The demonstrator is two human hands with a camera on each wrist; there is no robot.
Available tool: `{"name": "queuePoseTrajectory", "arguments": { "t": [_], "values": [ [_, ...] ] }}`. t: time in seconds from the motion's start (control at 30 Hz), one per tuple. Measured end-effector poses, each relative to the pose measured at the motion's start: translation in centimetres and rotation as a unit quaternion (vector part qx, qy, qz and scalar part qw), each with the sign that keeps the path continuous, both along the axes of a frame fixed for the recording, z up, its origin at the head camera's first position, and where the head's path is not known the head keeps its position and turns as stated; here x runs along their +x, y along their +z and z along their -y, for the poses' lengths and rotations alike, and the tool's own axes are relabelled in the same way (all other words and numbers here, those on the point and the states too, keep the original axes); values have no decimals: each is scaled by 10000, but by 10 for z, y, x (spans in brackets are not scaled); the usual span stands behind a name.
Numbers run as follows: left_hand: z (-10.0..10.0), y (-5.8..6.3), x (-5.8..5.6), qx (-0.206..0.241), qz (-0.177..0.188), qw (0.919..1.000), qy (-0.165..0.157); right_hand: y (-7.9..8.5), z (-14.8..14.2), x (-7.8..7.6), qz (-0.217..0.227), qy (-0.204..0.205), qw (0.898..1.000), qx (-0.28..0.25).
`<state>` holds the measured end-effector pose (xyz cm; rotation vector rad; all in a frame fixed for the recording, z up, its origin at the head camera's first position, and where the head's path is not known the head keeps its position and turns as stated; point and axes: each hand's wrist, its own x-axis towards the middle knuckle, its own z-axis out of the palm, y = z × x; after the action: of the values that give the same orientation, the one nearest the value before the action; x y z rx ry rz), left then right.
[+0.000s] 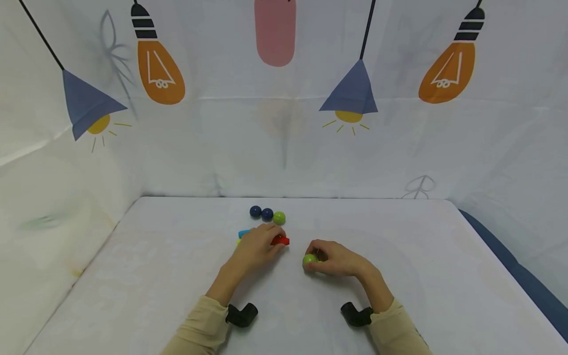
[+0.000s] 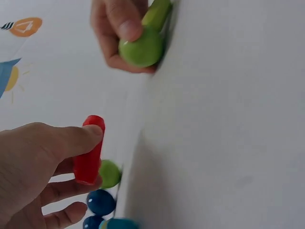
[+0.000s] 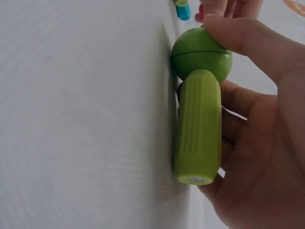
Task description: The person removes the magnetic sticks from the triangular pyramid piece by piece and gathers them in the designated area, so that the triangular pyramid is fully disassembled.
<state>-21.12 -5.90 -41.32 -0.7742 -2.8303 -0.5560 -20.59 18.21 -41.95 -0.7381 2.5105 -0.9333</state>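
Observation:
My left hand (image 1: 253, 249) pinches a red toy building stick (image 2: 89, 157) between thumb and fingers, just above the white table. My right hand (image 1: 337, 260) holds a green ball (image 3: 201, 53) at the tabletop, thumb on one side and fingers on the other. A lime-green ribbed stick (image 3: 198, 129) extends from that ball, a small metal disc in its free end. Just past the left hand lie two dark blue balls (image 1: 255, 212) and another green ball (image 1: 279, 218) in a row. Partly hidden by that hand are a light blue stick (image 1: 243, 233) and something yellow.
The white table (image 1: 421, 276) extends around both hands. Behind it hangs a white curtain (image 1: 248, 133) printed with lamps and bulbs. A dark blue edge (image 1: 510, 261) shows beyond the table's right side. Each wrist carries a black device (image 1: 241, 315).

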Motion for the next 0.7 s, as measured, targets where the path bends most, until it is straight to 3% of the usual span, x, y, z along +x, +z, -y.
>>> {"name": "queuePoseTrajectory", "arguments": {
  "t": [0.17,0.47,0.7],
  "values": [
    [19,8,-2,85,192,9998,17,0,0,0,70,-16,10000,29],
    [51,33,8,-175,1342,9907,-97,1,0,1,92,-27,9999,30],
    [56,35,13,-301,1734,9841,-238,-1,0,2,120,21,9999,-37]
  ]
}}
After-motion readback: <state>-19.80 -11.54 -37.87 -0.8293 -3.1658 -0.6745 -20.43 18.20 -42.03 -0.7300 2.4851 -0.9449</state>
